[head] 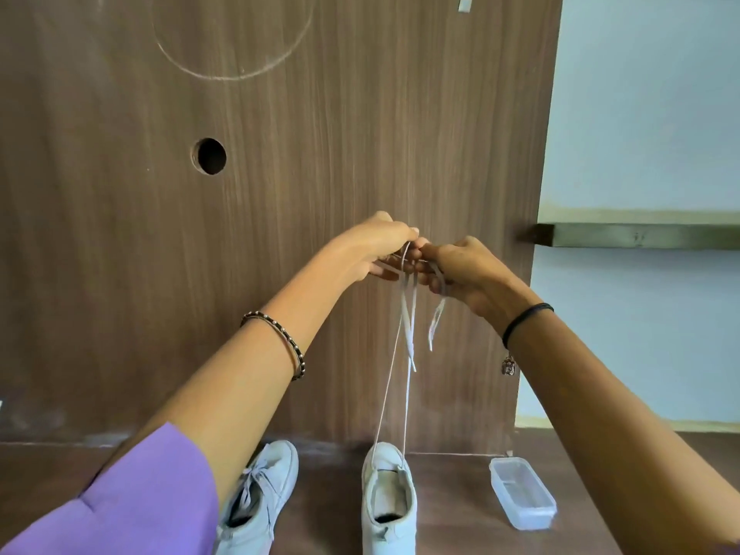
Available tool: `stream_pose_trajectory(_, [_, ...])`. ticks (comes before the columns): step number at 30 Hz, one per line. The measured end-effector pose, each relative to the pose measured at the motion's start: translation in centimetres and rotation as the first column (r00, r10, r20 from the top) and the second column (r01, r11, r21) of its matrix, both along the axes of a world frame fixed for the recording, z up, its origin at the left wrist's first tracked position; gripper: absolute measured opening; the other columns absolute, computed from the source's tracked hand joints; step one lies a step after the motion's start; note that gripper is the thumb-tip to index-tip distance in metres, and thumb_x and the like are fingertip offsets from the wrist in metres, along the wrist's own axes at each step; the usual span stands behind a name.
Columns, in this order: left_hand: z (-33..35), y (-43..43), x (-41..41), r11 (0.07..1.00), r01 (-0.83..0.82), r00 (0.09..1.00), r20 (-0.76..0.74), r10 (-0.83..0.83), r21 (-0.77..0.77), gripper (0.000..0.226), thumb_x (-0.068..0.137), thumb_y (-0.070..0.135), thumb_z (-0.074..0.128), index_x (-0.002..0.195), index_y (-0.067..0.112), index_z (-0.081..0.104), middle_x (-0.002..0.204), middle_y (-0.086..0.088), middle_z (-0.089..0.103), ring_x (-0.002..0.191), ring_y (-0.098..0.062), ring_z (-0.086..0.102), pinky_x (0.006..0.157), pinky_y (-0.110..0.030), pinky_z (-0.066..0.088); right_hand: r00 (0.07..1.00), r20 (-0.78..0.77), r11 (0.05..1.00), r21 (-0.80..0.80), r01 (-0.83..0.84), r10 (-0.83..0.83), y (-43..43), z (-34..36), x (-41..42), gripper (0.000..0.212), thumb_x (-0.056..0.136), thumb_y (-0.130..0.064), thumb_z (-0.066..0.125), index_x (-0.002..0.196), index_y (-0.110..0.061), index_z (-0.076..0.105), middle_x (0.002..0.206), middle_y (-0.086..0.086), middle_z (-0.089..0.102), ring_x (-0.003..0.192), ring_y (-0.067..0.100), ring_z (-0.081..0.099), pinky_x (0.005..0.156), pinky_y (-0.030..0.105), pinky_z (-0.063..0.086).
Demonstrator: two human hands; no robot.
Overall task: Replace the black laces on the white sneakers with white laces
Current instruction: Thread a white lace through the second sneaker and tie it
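Two white sneakers stand on the brown table at the bottom. The left sneaker [262, 494] has a white lace tied in a bow and is partly hidden by my left arm. From the right sneaker [387, 498] two strands of a white lace [405, 378] run steeply up to my raised hands. My left hand [374, 250] and my right hand [460, 270] meet high in front of the wooden panel, and both pinch the lace ends. Short loose ends hang down below my fingers. No black lace is in view.
A small clear plastic box [522, 492] lies on the table to the right of the right sneaker. A brown wooden panel [280, 194] with a round hole [210, 156] stands right behind the shoes. A dark shelf [640, 235] juts from the wall at right.
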State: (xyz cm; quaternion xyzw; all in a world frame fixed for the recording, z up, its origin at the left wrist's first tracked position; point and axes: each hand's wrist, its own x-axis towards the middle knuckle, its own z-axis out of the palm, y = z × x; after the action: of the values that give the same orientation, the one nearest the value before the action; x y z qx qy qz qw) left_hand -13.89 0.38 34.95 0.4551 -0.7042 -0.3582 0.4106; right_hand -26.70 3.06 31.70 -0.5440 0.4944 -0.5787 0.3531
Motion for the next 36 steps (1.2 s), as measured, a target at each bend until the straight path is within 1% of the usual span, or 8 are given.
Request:
stream_pose_trajectory(4, [1.0, 0.8, -0.1, 1.000, 0.013, 1.000, -0.018, -0.013, -0.019, 0.020, 0.105, 0.023, 0.054, 0.099, 0.011, 0.069, 0.077, 0.002, 0.071, 0.077, -0.018, 0.073, 0.086, -0.035, 0.057, 0.999, 0.038, 0.998, -0.049, 0.029, -0.028, 0.2, 1.1, -0.1, 0.029, 0.101, -0.010, 0.061, 0.074, 0.000, 0.064, 0.064, 0.009, 0.061, 0.052, 0.010, 0.054, 0.054, 0.021, 0.046])
stream_pose_trajectory(7, [1.5, 1.0, -0.1, 0.999, 0.000, 0.999, -0.038, -0.001, -0.041, 0.024, 0.104, 0.022, 0.057, 0.093, 0.009, 0.073, 0.082, -0.002, 0.073, 0.066, -0.011, 0.071, 0.079, -0.031, 0.058, 0.998, 0.064, 0.995, -0.092, 0.025, -0.019, 0.4, 1.7, -0.2, 0.018, 0.096, -0.005, 0.067, 0.080, 0.003, 0.067, 0.073, 0.013, 0.064, 0.062, 0.014, 0.060, 0.056, 0.019, 0.051])
stream_pose_trajectory(15, [1.7, 0.8, 0.0, 1.000, -0.012, 0.981, -0.195, 0.011, -0.006, 0.018, 0.097, 0.019, 0.069, 0.099, 0.002, 0.076, 0.087, -0.007, 0.077, 0.075, -0.017, 0.074, 0.064, -0.026, 0.062, 0.980, 0.199, 0.994, -0.095, 0.049, -0.029, 1.1, 2.0, -0.4, 0.013, 0.098, 0.002, 0.060, 0.106, 0.005, 0.070, 0.092, 0.016, 0.074, 0.076, 0.019, 0.073, 0.058, 0.024, 0.060])
stream_pose_trajectory(18, [1.5, 1.0, -0.1, 1.000, -0.011, 0.953, -0.303, 0.016, 0.018, 0.016, 0.095, 0.014, 0.071, 0.099, -0.002, 0.073, 0.084, -0.011, 0.073, 0.065, -0.018, 0.071, 0.060, -0.028, 0.062, 0.978, 0.209, 0.990, -0.131, 0.050, -0.021, 1.2, 2.1, -0.2, 0.014, 0.098, 0.006, 0.056, 0.103, 0.010, 0.069, 0.087, 0.018, 0.072, 0.073, 0.022, 0.073, 0.067, 0.030, 0.064])
stream_pose_trajectory(22, [0.9, 0.7, -0.5, 0.999, -0.040, 0.927, -0.374, 0.034, -0.006, 0.022, 0.090, 0.011, 0.076, 0.104, -0.005, 0.071, 0.096, -0.018, 0.075, 0.074, -0.025, 0.074, 0.059, -0.031, 0.063, 0.978, 0.202, 0.985, -0.157, 0.076, -0.044, 1.3, 2.2, 0.0, 0.012, 0.097, 0.009, 0.058, 0.090, 0.007, 0.067, 0.093, 0.025, 0.073, 0.086, 0.033, 0.076, 0.076, 0.038, 0.064])
stream_pose_trajectory(27, [0.5, 0.3, -0.6, 0.998, -0.057, 0.916, -0.398, 0.050, -0.005, 0.029, 0.086, 0.013, 0.081, 0.107, -0.003, 0.070, 0.097, -0.019, 0.076, 0.082, -0.027, 0.077, 0.052, -0.029, 0.060, 0.986, 0.147, 0.978, -0.182, 0.106, -0.080, 1.1, 2.0, 0.0, 0.011, 0.095, 0.009, 0.061, 0.101, 0.014, 0.068, 0.093, 0.027, 0.074, 0.087, 0.035, 0.076, 0.078, 0.040, 0.064])
stream_pose_trajectory(30, [0.3, 0.1, -0.6, 0.998, -0.059, 0.924, -0.379, 0.047, -0.021, 0.029, 0.086, 0.016, 0.081, 0.107, -0.001, 0.071, 0.094, -0.017, 0.076, 0.072, -0.023, 0.076, 0.055, -0.031, 0.061, 0.987, 0.143, 0.979, -0.179, 0.098, -0.072, 1.3, 1.9, 0.0, 0.010, 0.095, 0.007, 0.061, 0.100, 0.011, 0.069, 0.091, 0.024, 0.075, 0.087, 0.033, 0.076, 0.075, 0.036, 0.065])
stream_pose_trajectory(36, [0.1, -0.1, -0.3, 0.994, -0.071, 0.952, -0.302, 0.044, -0.077, 0.013, 0.087, 0.022, 0.081, 0.083, 0.012, 0.073, 0.090, -0.010, 0.077, 0.084, -0.022, 0.077, 0.076, -0.037, 0.064, 0.993, 0.096, 0.980, -0.180, 0.082, -0.065, 1.4, 1.7, 0.3, 0.009, 0.096, 0.001, 0.061, 0.090, 0.002, 0.068, 0.092, 0.022, 0.076, 0.083, 0.027, 0.077, 0.061, 0.025, 0.061])
